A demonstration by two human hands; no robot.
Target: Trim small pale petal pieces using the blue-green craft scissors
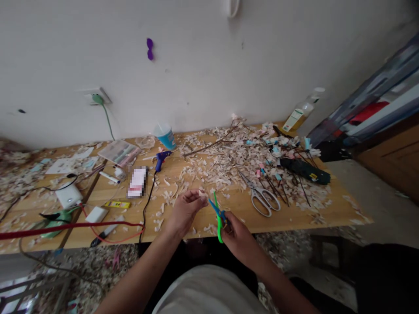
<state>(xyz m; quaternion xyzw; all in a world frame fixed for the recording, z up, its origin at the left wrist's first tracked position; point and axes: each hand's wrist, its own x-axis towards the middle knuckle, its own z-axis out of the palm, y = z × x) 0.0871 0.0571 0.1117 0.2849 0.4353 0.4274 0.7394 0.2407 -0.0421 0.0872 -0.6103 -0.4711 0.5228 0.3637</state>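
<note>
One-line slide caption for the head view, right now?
Right hand holds small green-and-blue scissors beside the left hand pinching a pale paper scrap, over a scrap-littered wooden table.

You're working over a matt, pale wooden table (294,211) littered with thin papery scraps (225,159); you're holding glossy green-and-blue plastic scissors (218,216), while bright metal-bladed scissors (260,194) with smooth white plastic handles are lying to the right.

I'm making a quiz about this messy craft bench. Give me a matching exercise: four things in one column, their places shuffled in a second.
1. small green scissors
2. white-handled scissors
3. blue cup
4. green plug

a. in the wall socket
b. lying on the table among scraps
c. in the right hand
d. standing near the wall

Pairs: 1-c, 2-b, 3-d, 4-a
</note>
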